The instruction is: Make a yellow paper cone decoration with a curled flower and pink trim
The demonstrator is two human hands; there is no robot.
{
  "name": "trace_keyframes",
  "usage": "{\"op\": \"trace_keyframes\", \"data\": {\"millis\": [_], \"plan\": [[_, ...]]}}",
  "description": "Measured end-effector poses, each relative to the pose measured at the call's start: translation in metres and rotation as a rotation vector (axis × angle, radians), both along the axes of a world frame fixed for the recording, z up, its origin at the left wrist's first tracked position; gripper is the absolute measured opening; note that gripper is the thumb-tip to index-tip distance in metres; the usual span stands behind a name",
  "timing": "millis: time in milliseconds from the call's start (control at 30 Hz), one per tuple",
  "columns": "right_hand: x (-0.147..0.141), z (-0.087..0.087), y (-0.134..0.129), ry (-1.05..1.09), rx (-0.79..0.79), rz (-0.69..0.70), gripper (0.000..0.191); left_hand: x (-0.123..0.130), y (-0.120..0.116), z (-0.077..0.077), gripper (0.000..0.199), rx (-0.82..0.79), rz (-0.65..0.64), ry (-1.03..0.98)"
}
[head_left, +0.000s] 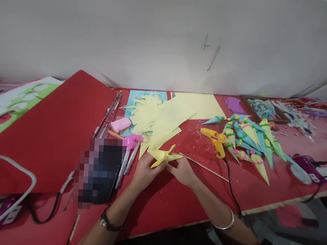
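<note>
A folded yellow paper piece (pixel 164 157) with several pointed flaps is held between both hands over the red table. My left hand (pixel 145 170) grips it from the left with bent fingers. My right hand (pixel 183 171) pinches it low on the right, the fingertips of both hands close together. Beyond the hands lie yellow paper sheets (pixel 171 117) and a heap of cut yellow paper pieces (pixel 144 112). A thin wooden stick (pixel 205 168) rests on the table to the right of my right hand. Parts of the fingers are hidden behind the paper.
A yellow glue gun (pixel 218 141) with a black cord lies to the right, beside a pile of yellow and blue paper cones (pixel 249 137). A dark phone (pixel 104 174) and pink packets (pixel 121 124) lie left. A large red sheet (pixel 57 139) covers the far left.
</note>
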State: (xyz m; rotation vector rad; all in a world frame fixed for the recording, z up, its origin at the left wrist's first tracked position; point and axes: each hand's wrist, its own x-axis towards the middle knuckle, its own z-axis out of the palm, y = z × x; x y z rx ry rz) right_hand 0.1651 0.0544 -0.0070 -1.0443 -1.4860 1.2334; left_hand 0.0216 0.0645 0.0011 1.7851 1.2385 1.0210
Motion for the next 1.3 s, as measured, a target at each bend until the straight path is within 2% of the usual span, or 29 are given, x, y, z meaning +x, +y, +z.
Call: {"op": "trace_keyframes", "data": {"millis": [167,300,533,600,667,800,1033,1300], "plan": [[0.001,0.0033,-0.0014,-0.111,0.091,0.033,0.019,0.0015,-0.0017,0.0012,0.015,-0.038,0.042,-0.046],[0.0005,0.0063,-0.0014,-0.107,0.096,0.026,0.017,0.0033,-0.0018,0.005,0.016,-0.08,0.073,-0.099],[0.0009,0.0032,0.0012,0.041,-0.046,-0.215,0.009,0.0063,-0.0001,0.0068,0.018,-0.161,0.145,-0.177],[0.0012,0.0034,0.0023,0.12,-0.097,-0.246,0.024,0.0068,0.0,0.0064,0.019,-0.184,0.147,-0.191],[0.0016,0.0041,0.0034,0.19,-0.159,-0.226,0.036,0.0069,0.0002,0.0059,0.019,-0.202,0.15,-0.202],[0.0026,0.0042,0.0053,0.178,-0.23,-0.157,0.018,0.0065,0.0009,0.0056,0.019,-0.225,0.163,-0.208],[0.0027,0.0036,0.006,0.129,-0.212,-0.197,0.031,0.0072,0.0003,0.006,0.019,-0.249,0.163,-0.206],[0.0018,0.0024,0.0061,0.101,-0.196,-0.225,0.035,0.0054,0.002,0.0041,0.017,-0.238,0.185,-0.183]]}}
